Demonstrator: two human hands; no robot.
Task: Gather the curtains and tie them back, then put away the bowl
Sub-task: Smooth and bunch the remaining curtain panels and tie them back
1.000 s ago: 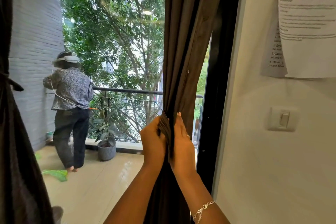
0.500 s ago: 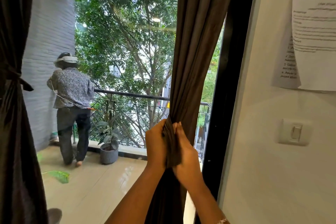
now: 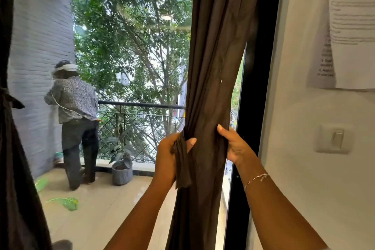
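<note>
One brown curtain (image 3: 211, 67) hangs beside the black door frame (image 3: 255, 67); left hand (image 3: 168, 158) clutches a bunched fold, right hand (image 3: 236, 146) grips its frame-side edge.

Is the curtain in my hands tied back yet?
Not yet: the curtain is bunched, held only by the left hand and right hand; nothing wraps it.

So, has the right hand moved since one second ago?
Yes. The right hand has slid rightwards along the curtain, away from the left hand and nearer the black door frame.
</note>
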